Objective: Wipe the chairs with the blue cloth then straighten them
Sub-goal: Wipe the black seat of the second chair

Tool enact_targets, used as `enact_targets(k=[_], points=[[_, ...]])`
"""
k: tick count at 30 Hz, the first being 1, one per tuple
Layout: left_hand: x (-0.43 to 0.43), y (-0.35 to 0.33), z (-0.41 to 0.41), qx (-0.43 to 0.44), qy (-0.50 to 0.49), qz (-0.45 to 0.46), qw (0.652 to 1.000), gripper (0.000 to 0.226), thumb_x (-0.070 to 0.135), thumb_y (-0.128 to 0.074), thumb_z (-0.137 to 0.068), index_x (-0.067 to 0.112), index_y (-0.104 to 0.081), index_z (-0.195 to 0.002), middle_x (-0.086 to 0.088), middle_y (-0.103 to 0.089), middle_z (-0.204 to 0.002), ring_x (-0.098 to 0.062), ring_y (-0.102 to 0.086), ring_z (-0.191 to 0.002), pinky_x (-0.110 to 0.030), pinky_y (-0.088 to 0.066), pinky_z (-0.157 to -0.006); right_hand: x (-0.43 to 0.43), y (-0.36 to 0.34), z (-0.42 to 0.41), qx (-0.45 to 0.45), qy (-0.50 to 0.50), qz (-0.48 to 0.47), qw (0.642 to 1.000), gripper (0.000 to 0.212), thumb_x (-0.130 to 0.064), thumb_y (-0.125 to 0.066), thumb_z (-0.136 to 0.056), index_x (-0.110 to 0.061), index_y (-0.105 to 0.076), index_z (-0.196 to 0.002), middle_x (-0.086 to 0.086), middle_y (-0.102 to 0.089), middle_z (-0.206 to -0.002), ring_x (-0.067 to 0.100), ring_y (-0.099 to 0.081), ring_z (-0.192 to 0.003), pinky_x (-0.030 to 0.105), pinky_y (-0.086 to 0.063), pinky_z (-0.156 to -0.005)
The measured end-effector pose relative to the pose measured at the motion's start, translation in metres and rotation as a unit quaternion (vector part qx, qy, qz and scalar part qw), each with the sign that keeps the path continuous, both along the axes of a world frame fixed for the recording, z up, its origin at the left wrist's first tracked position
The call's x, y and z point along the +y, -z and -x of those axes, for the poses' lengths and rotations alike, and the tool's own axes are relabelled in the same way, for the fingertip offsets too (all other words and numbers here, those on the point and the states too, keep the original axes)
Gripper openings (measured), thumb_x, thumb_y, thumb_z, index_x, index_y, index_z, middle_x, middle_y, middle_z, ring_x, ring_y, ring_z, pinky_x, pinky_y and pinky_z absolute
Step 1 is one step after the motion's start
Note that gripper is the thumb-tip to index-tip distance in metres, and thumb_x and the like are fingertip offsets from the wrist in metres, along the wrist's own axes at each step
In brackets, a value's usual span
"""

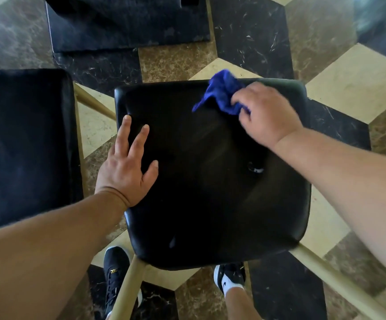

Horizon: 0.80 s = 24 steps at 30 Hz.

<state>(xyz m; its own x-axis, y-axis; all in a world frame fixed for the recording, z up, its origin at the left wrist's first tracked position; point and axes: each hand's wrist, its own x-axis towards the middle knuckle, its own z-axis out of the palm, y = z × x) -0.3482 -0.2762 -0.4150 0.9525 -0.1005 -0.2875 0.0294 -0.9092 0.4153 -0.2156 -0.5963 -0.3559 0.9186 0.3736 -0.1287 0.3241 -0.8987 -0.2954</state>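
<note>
The right hand (265, 114), fingers bunched on the blue cloth (219, 93), is wiping the chair seat (210, 192) at one o'clock. The left hand (127, 167), fingers spread flat, is bracing at nine. Overlapping strokes advised.

Geometric black, brown and cream marble floor (252, 38)

- My head camera looks almost straight down, close over the chair seat (210, 181), which fills the middle of the frame.
- Its wide view takes in the floor (360, 84) all round and my shoes (114, 271) at the bottom edge.
</note>
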Motion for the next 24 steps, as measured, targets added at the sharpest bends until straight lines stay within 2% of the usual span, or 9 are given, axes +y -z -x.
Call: enact_targets(k=[3,9,11,13,15,17,18,20,24], points=[[0.001,0.002,0.0,-0.002,0.0,0.003,1.0,0.083,0.063,-0.04,-0.094,0.041,-0.004,-0.165,0.02,0.03,-0.167,-0.049,-0.038,-0.144,-0.061,-0.056,-0.086,-0.015,-0.003,0.002,0.012,0.032,0.016,0.999,0.028,-0.01,-0.057,-0.094,-0.017,-0.069,-0.119,0.01,-0.063,-0.119,0.036,-0.061,-0.11,0.049,-0.051,-0.094],[0.002,0.003,-0.001,0.002,0.0,-0.003,1.0,0.085,0.064,-0.041,-0.092,0.04,-0.004,-0.165,0.022,0.03,-0.166,-0.054,-0.04,-0.14,-0.067,-0.054,-0.085,-0.028,-0.017,0.116,0.121,-0.191,0.036,0.974,0.026,-0.009,-0.066,-0.085,-0.015,-0.07,-0.11,0.009,-0.063,-0.106,0.036,-0.061,-0.089,0.048,-0.051,-0.083],[0.003,0.005,-0.002,0.005,0.0,-0.007,1.0,0.085,0.064,-0.04,-0.092,0.04,-0.004,-0.165,0.021,0.029,-0.167,-0.053,-0.04,-0.141,-0.067,-0.055,-0.083,-0.035,-0.023,0.156,0.187,-0.318,0.043,0.928,0.024,-0.013,-0.067,-0.086,-0.019,-0.067,-0.11,0.005,-0.061,-0.104,0.029,-0.056,-0.085,0.039,-0.048,-0.082],[0.003,0.006,-0.002,0.009,0.0,-0.012,1.0,0.086,0.065,-0.04,-0.092,0.04,-0.003,-0.165,0.02,0.028,-0.168,-0.052,-0.037,-0.144,-0.069,-0.056,-0.083,-0.044,-0.029,0.18,0.253,-0.425,0.054,0.867,0.026,-0.019,-0.067,-0.09,-0.024,-0.062,-0.115,0.002,-0.059,-0.108,0.025,-0.054,-0.088,0.038,-0.052,-0.082],[0.003,0.006,-0.003,0.013,-0.003,-0.017,1.0,0.086,0.065,-0.04,-0.091,0.04,-0.004,-0.165,0.02,0.027,-0.169,-0.053,-0.035,-0.145,-0.07,-0.055,-0.083,-0.05,-0.029,0.178,0.268,-0.489,0.054,0.829,0.029,-0.019,-0.069,-0.09,-0.026,-0.061,-0.117,0.002,-0.059,-0.11,0.025,-0.053,-0.09,0.039,-0.054,-0.081],[0.003,0.006,-0.003,0.013,-0.003,-0.019,1.0,0.086,0.065,-0.04,-0.091,0.039,-0.004,-0.165,0.02,0.026,-0.169,-0.054,-0.035,-0.144,-0.072,-0.054,-0.084,-0.054,-0.024,0.159,0.238,-0.53,0.057,0.812,0.027,-0.017,-0.068,-0.09,-0.025,-0.062,-0.115,0.005,-0.058,-0.11,0.027,-0.05,-0.088,0.041,-0.052,-0.075],[0.003,0.007,-0.003,0.013,-0.003,-0.019,1.0,0.086,0.065,-0.04,-0.091,0.038,-0.004,-0.165,0.02,0.026,-0.169,-0.055,-0.035,-0.143,-0.073,-0.054,-0.085,-0.056,-0.022,0.145,0.214,-0.533,0.058,0.817,0.024,-0.016,-0.066,-0.091,-0.023,-0.063,-0.113,0.006,-0.058,-0.109,0.028,-0.05,-0.087,0.042,-0.052,-0.073],[0.003,0.007,-0.003,0.014,-0.004,-0.017,1.0,0.088,0.064,-0.04,-0.089,0.037,-0.003,-0.165,0.021,0.026,-0.168,-0.055,-0.034,-0.144,-0.073,-0.052,-0.088,-0.064,-0.018,0.112,0.167,-0.476,0.058,0.862,0.019,-0.012,-0.058,-0.095,-0.02,-0.066,-0.111,0.01,-0.06,-0.11,0.031,-0.054,-0.088,0.046,-0.052,-0.08],[0.002,0.006,-0.004,0.009,-0.009,-0.015,1.0,0.09,0.062,-0.043,-0.088,0.033,-0.006,-0.165,0.024,0.027,-0.166,-0.054,-0.031,-0.145,-0.075,-0.049,-0.092,-0.088,-0.016,0.039,0.076,-0.203,0.087,0.972,0.029,-0.004,-0.055,-0.092,-0.013,-0.071,-0.114,0.017,-0.062,-0.112,0.041,-0.059,-0.094,0.051,-0.05,-0.089]])
